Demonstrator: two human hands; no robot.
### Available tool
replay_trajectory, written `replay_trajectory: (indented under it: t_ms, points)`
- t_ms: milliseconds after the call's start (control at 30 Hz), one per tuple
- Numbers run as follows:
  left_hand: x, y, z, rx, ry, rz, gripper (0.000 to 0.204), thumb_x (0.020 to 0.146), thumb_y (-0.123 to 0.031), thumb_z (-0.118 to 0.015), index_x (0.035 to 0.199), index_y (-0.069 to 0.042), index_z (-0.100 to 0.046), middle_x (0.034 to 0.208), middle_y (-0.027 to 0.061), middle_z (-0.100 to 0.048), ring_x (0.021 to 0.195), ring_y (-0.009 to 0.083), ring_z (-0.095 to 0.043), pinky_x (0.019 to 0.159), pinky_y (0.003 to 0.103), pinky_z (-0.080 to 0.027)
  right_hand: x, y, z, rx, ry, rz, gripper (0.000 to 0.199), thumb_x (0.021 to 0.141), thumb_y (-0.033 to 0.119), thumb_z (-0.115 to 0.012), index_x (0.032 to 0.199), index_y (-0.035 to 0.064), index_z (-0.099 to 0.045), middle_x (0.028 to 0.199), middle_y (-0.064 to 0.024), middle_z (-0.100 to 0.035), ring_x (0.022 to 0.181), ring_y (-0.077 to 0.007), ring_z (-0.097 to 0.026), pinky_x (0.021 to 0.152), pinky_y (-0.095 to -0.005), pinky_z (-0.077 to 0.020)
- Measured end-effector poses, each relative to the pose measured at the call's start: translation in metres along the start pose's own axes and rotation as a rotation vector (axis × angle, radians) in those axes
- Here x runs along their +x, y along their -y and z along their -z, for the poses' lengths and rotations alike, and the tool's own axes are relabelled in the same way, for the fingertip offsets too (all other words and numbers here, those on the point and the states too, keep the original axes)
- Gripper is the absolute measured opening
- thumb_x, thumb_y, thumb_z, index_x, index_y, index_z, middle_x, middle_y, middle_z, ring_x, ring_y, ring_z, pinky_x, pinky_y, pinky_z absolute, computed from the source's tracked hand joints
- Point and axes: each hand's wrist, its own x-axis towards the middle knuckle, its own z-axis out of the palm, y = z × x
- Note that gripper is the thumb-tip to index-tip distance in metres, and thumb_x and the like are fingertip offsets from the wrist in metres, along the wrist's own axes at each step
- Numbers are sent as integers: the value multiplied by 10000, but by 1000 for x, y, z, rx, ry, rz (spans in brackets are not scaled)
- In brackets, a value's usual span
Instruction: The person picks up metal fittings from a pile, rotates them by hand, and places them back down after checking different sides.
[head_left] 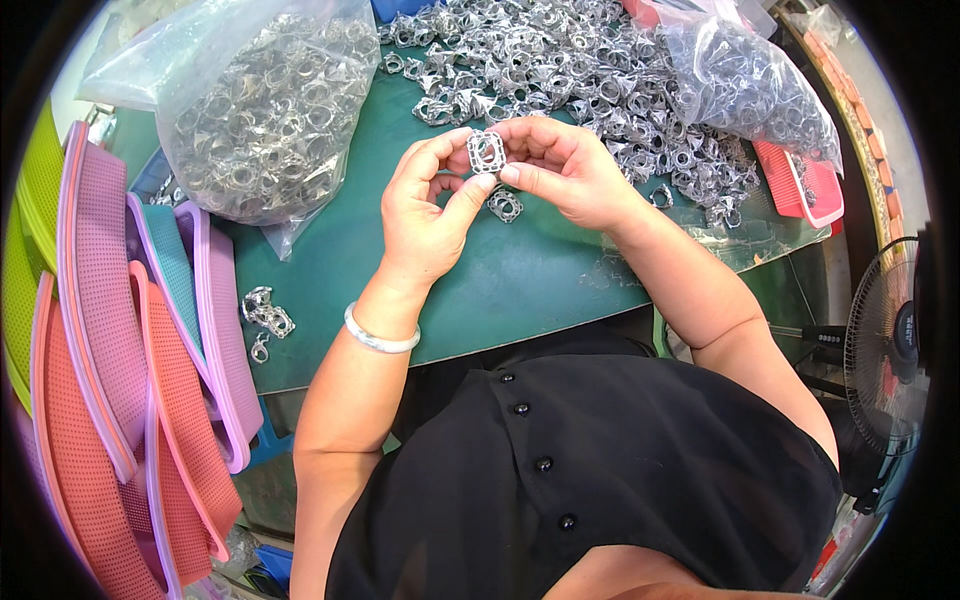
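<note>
Between my two hands, just above the green table (540, 270), is a silvery openwork metal piece (486, 152), roughly rectangular with rounded corners. My left hand (428, 205) pinches it from one side with thumb and fingers. On the other side my right hand (565, 172) grips it, thumb tip at its lower edge. A similar metal piece (505, 205) lies on the table right below my fingertips. Beyond my hands spreads a large pile of silvery metal pieces (540, 60), many of them ring-shaped.
A clear plastic bag (270, 120) of metal rings stands at the far left, another bag (750, 85) at the far right beside a pink basket (800, 185). Several loose pieces (268, 312) lie near the left edge. Stacked coloured baskets (105, 300) crowd the left; a fan (885, 345) stands right.
</note>
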Motion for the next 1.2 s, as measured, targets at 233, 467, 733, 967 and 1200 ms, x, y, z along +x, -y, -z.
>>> replay_trajectory:
  t_ms: [233, 467, 733, 967, 1200]
  points:
    - [0, -3, 0, 19, -5, -25, 375, 768, 59, -601, 1129, 11, -512, 1015, 42, -529, 910, 112, -531, 776, 238, -467, 0, 1, 0, 3, -10, -11, 265, 821, 69, -586, 1069, -14, -538, 917, -42, -595, 842, -88, -556, 764, -241, -465]
    - [-2, -2, -1, -50, -4, 19, 393, 765, 59, -605, 1142, 2, -509, 963, 41, -559, 872, 95, -535, 760, 225, -455, 0, -1, 1, 17, -12, -3, 294, 804, 45, -599, 1084, -14, -529, 903, -36, -584, 817, -81, -545, 742, -232, -469]
    - [-2, -5, -4, -111, 0, 42, 388, 773, 27, -607, 1142, 9, -489, 779, 6, -568, 680, 44, -518, 611, 172, -429, -1, -5, 3, -10, -28, 4, 337, 784, 53, -622, 1101, -8, -525, 895, -24, -568, 795, -71, -527, 721, -219, -462]
    - [-3, -13, -2, -131, 10, 139, 366, 814, -51, -600, 1150, 11, -468, 773, 13, -578, 674, 46, -521, 603, 177, -425, -3, -2, 1, -238, -43, 111, 402, 733, -3, -630, 1120, 10, -524, 907, -39, -572, 764, -86, -535, 675, -228, -461]
    - [-1, -15, 0, -204, 25, 251, 366, 841, -114, -572, 1163, 12, -452, 825, 40, -599, 741, 74, -556, 630, 187, -436, -2, 1, -3, -512, -71, 367, 510, 675, -73, -610, 1156, 64, -513, 964, -68, -591, 748, -127, -559, 650, -248, -477]
